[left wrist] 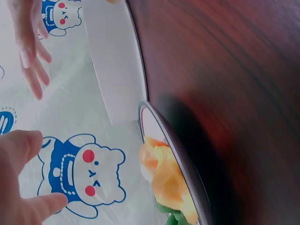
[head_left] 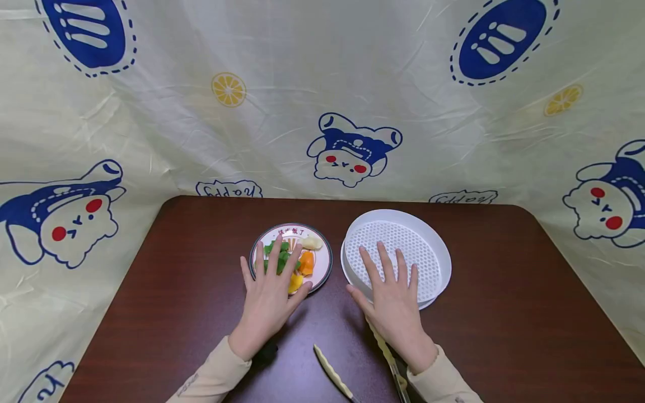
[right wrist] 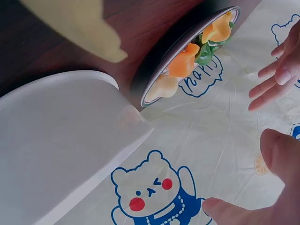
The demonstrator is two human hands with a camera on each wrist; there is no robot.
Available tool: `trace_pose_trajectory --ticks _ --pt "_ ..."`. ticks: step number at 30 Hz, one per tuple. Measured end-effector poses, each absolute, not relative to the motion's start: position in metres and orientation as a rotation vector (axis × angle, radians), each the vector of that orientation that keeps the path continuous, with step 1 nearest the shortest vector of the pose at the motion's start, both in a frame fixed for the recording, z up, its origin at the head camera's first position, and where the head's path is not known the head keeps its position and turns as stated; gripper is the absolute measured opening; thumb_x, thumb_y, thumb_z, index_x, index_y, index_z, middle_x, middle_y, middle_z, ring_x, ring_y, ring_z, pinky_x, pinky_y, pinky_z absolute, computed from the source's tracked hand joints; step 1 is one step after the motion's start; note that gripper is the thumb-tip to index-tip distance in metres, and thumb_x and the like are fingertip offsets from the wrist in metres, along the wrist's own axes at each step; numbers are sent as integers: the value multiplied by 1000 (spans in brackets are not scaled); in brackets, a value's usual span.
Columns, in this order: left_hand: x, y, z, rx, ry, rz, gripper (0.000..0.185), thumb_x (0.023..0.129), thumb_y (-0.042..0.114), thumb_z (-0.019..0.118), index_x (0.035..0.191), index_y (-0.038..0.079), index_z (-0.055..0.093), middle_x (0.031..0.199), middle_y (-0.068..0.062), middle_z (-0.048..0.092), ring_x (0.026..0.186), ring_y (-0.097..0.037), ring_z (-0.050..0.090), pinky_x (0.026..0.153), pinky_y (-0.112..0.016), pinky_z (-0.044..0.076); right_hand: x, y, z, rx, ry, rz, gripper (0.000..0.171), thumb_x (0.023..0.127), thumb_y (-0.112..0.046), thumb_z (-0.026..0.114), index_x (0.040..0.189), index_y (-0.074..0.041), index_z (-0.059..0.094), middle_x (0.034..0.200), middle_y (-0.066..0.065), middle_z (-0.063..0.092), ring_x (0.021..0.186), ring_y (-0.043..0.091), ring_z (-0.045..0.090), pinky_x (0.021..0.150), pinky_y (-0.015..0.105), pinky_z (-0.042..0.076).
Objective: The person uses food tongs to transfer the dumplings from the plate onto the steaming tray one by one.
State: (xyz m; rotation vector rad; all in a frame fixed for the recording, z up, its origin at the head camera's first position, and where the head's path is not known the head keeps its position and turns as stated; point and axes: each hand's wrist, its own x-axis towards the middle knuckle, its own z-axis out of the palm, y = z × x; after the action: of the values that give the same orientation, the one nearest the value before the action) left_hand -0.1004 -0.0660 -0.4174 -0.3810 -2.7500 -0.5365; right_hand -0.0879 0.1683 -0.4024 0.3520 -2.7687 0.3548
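Observation:
My left hand [head_left: 269, 299] hovers with fingers spread over the near left part of a round white plate [head_left: 322, 280] with a dark rim. On the plate lie green leafy pieces [head_left: 287, 258], an orange piece [head_left: 306, 263], a yellow piece [head_left: 295, 283] and a pale piece [head_left: 311, 242]. Fingers spread as well, my right hand [head_left: 395, 308] is over the near side of a white basket [head_left: 428, 252] with a perforated bottom. Neither hand holds anything. Below them lie tongs [head_left: 330, 369] with cream scalloped ends and metal arms, partly hidden by the right hand.
The dark brown table [head_left: 504, 313] has rounded far corners. Behind it hangs a pale sheet [head_left: 282, 145] printed with blue bears and lemon slices. Plate and basket stand side by side near the far edge, a narrow gap between them.

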Motion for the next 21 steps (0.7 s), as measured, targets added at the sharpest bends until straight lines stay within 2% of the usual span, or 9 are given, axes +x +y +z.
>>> trace_pose_trajectory --ticks 5,10,16,21 --pt "-102 -75 -417 -396 -2748 -594 67 88 47 62 147 22 40 152 -14 28 135 -49 20 105 -68 12 -84 173 -398 362 -2768 365 73 86 -49 59 147 -16 37 151 17 29 133 45 23 102 66 18" --pt "-104 -86 -415 -411 -2738 -750 64 90 39 62 145 14 42 150 -18 31 135 -47 24 108 -61 15 -80 179 -395 356 -2782 393 74 87 -47 61 148 -14 34 150 18 29 130 43 28 98 61 27" --pt "-111 -106 -421 -387 -2700 -1110 60 92 26 64 145 9 40 150 -20 30 134 -39 30 104 -57 30 -70 185 -392 345 -2773 430 75 88 -48 60 149 -15 32 148 19 32 125 43 35 95 60 32" --pt "-120 -120 -429 -301 -2653 -1404 60 93 17 61 146 4 36 150 -24 25 135 -41 28 104 -60 27 -56 189 -388 301 -2757 521 83 86 -47 64 149 -7 28 142 21 41 122 41 41 94 58 34"
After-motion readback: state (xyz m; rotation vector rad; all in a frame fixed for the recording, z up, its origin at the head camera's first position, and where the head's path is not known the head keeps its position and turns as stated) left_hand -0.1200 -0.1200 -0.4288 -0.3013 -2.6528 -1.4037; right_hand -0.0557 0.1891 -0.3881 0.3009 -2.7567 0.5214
